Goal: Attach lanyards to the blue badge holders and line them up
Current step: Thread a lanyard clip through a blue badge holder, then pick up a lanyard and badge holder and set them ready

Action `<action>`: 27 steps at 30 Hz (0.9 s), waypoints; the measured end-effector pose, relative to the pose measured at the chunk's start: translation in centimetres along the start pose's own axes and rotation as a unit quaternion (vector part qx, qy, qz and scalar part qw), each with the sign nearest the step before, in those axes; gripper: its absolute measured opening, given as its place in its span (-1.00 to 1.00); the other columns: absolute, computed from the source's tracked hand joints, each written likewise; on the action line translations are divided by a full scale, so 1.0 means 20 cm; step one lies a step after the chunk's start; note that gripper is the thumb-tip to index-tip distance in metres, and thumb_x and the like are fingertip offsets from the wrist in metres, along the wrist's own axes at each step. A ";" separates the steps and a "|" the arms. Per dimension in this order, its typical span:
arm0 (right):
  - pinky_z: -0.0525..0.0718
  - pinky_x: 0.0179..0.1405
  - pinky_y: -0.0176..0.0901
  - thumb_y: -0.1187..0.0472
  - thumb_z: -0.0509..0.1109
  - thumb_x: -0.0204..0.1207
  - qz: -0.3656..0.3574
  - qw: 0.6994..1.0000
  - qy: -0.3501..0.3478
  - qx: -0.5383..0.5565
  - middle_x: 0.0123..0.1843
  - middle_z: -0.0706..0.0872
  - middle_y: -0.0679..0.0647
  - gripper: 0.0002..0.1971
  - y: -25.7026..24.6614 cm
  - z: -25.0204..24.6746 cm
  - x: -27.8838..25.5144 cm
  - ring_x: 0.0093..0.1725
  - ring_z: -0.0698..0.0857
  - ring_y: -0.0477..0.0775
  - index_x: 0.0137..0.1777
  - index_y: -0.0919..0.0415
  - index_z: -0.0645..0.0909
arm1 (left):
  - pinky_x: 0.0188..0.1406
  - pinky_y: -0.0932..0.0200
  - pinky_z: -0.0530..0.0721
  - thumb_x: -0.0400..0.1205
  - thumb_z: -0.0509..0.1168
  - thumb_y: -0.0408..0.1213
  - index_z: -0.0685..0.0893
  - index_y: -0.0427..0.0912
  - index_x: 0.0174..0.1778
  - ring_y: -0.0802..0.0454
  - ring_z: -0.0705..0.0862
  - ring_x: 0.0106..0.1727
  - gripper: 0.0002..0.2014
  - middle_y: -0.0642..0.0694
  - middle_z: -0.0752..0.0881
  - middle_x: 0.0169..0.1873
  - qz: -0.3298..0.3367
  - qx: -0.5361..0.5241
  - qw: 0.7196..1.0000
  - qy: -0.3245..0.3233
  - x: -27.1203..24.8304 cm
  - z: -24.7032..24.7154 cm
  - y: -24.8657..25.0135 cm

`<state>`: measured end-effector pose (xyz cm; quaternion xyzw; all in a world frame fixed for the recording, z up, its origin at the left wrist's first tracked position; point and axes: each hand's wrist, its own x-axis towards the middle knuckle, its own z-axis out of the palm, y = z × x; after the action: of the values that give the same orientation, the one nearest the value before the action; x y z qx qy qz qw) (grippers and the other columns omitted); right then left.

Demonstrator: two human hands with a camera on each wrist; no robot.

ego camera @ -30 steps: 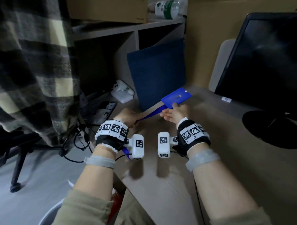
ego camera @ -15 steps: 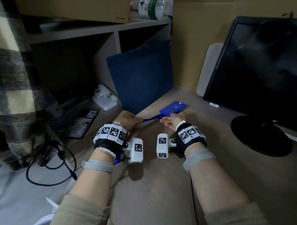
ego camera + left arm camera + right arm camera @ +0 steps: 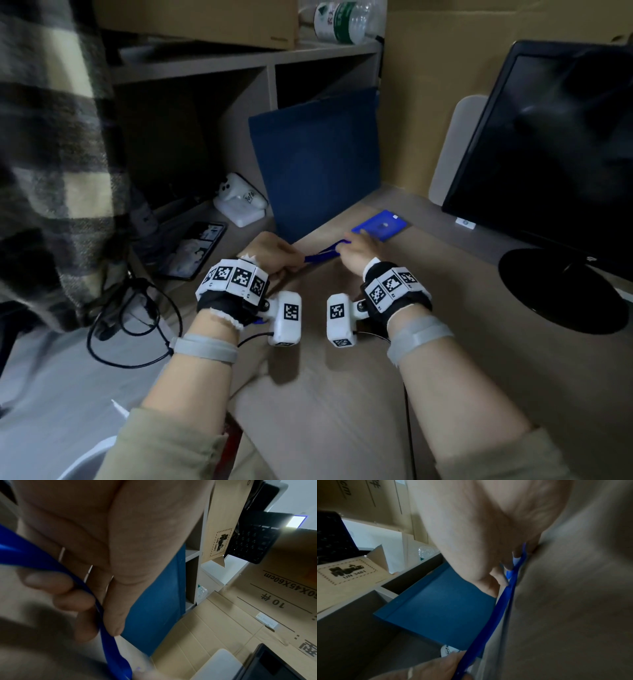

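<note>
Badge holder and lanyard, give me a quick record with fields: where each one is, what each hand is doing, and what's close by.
badge holder: blue, lying flat on the desk, in front of the monitor
lanyard: blue strap stretched between the two hands, running toward the badge holder
left hand: grips the strap, thumb and fingers curled round it
right hand: pinches the strap's end beside the badge holder
clip joint: hidden by the right hand
nearby: blue board leaning against the shelf

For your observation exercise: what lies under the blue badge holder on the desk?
The blue badge holder lies flat on the wooden desk. Its near end is covered by the right hand, which pinches the blue lanyard there, so the clip joint cannot be seen.
</note>
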<state>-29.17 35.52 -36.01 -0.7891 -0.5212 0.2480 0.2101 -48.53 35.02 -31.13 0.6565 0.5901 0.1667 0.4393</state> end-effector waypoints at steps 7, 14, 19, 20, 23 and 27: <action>0.00 0.71 0.19 -0.10 0.18 0.67 0.013 0.996 -0.055 -0.070 0.78 0.04 0.11 -0.35 -0.02 0.02 -0.02 0.75 -0.12 0.29 0.69 0.15 0.22 | -0.49 0.27 0.54 0.46 0.61 -0.18 0.86 -0.25 -0.19 0.09 0.60 -0.57 -0.81 -0.10 0.71 -0.54 -0.012 0.055 0.998 0.037 -0.15 -0.12 -0.14; 0.05 0.73 0.11 -0.05 0.35 0.58 0.012 0.998 0.000 0.058 0.80 -0.28 0.17 -0.11 0.02 -0.09 -0.10 0.78 -0.17 0.24 0.79 -0.05 -0.09 | -0.33 0.15 0.56 0.50 0.51 0.03 0.83 -0.29 -0.23 -0.07 0.70 -0.33 -0.62 -0.24 0.81 -0.33 0.032 0.060 0.995 0.079 -0.20 -0.05 0.06; 0.42 0.42 -0.19 0.08 0.39 0.62 -0.047 0.987 -0.010 0.152 0.58 0.42 0.25 -0.51 0.11 -0.37 -0.27 0.57 0.43 0.22 0.54 0.16 0.50 | -0.18 0.08 0.61 0.48 0.48 0.01 0.80 -0.33 0.03 -0.10 0.72 -0.17 -0.56 -0.23 0.79 -0.14 0.073 0.024 0.997 0.022 -0.17 0.17 0.42; 0.50 0.27 -0.25 0.16 0.38 0.63 -0.065 0.983 -0.003 0.172 0.39 0.63 0.24 -0.63 0.14 -0.45 -0.32 0.39 0.59 0.18 0.40 0.24 0.63 | -0.19 0.08 0.60 0.42 0.48 0.04 0.80 -0.32 0.01 -0.07 0.68 -0.19 -0.53 -0.23 0.77 -0.15 0.081 0.021 0.996 0.001 -0.18 0.23 0.48; 0.55 -0.02 -0.30 0.24 0.38 0.64 -0.066 0.974 0.047 0.213 0.13 0.79 0.12 -0.71 0.30 -0.71 -0.52 0.04 0.69 -0.01 0.32 0.27 0.70 | -0.16 0.08 0.66 0.51 0.44 0.04 0.81 -0.27 -0.01 -0.09 0.77 -0.13 -0.60 -0.19 0.82 -0.08 0.122 0.022 0.991 -0.050 -0.22 0.46 0.68; 0.62 -0.26 -0.23 0.18 0.31 0.72 0.000 0.968 0.074 0.241 0.08 0.76 0.12 -0.75 0.62 -1.02 -0.83 -0.12 0.72 0.06 0.34 0.17 0.61 | -0.03 0.03 0.72 0.60 0.42 0.00 0.84 -0.15 -0.08 -0.08 0.79 -0.11 -0.73 -0.13 0.84 -0.15 0.195 -0.004 0.975 -0.110 -0.33 0.86 0.94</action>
<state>-13.22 14.12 -24.38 -0.7315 -0.4290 0.3068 0.4322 -25.71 23.97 -24.13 0.7714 0.3987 0.1782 0.4628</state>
